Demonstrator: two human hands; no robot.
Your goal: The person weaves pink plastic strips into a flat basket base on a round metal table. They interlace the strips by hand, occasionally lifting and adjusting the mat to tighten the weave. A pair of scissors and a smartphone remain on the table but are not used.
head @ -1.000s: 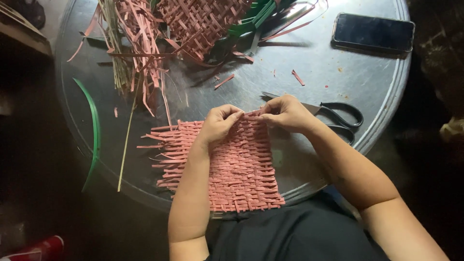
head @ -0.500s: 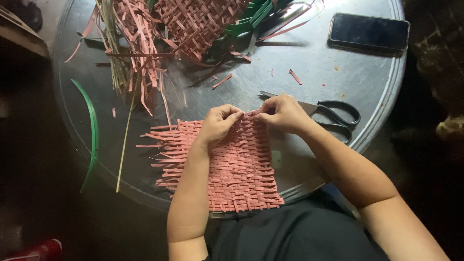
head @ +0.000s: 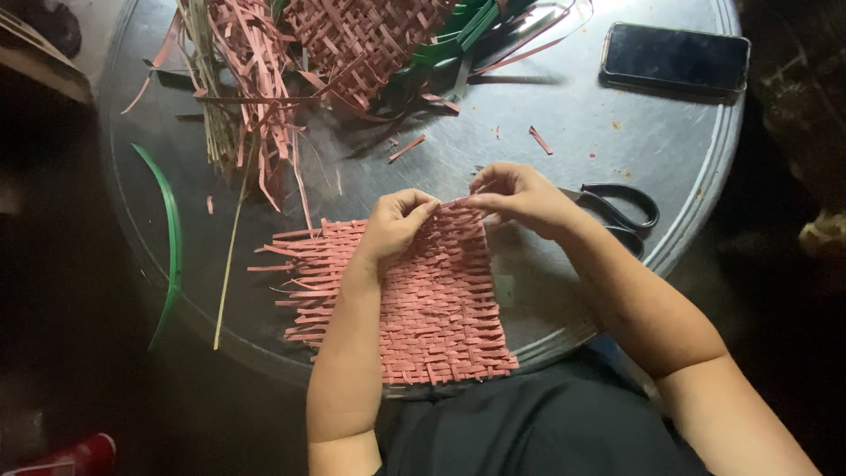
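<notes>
Pink woven mat [head: 436, 308] is laid flat on the round metal worktop [head: 582, 132], near edge. Far edge strip is pinched by left hand [head: 397, 225] and right hand [head: 520, 196], both closed (keeps weave taut). Scissors [head: 621, 207] are parked just beside right hand.

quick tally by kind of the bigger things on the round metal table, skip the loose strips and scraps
woven pink mat, under both hands at its far edge: 1
second woven pink piece at the table's far side: 1
scissors, black handles: 1
phone, dark screen: 1
long green strip at the left rim: 1
total: 5
</notes>
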